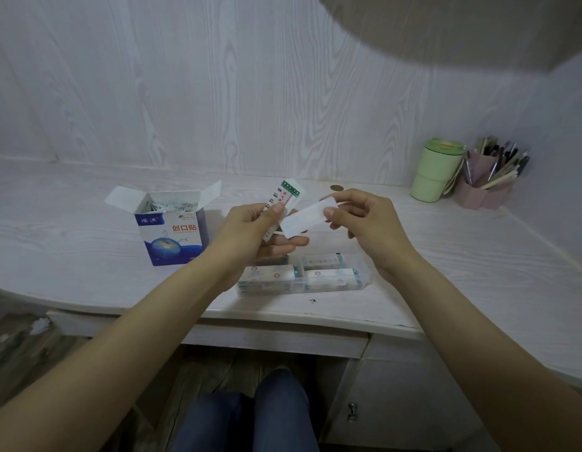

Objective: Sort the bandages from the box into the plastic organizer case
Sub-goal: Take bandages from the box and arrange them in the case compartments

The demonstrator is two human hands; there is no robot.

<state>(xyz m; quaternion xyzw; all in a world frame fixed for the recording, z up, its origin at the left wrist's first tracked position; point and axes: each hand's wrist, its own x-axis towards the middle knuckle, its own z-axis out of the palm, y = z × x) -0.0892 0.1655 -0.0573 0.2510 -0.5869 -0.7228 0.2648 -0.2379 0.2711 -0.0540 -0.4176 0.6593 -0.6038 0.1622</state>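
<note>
Blue-trousered knees (250,415) nearest, under the bench (87,256) edge. On the bench just beyond, a clear plastic organizer case (302,275), its compartments holding wrapped bandages (332,277) laid flat. Above the case, both hands raised. Left hand (250,233): thumb and fingers pinching a printed bandage strip (284,203), tilted up and away, green band at its far end. Right hand (364,223): thumb and forefinger pinching one end of a plain white bandage (304,218), its other end touching the printed strip. Left of the hands, an open blue-and-white bandage box (172,234), flaps up, more bandages inside. Farther back, a coin (336,188); at far right, a green lidded cup (436,171) beside a pink pen holder (482,187) full of pens.
</note>
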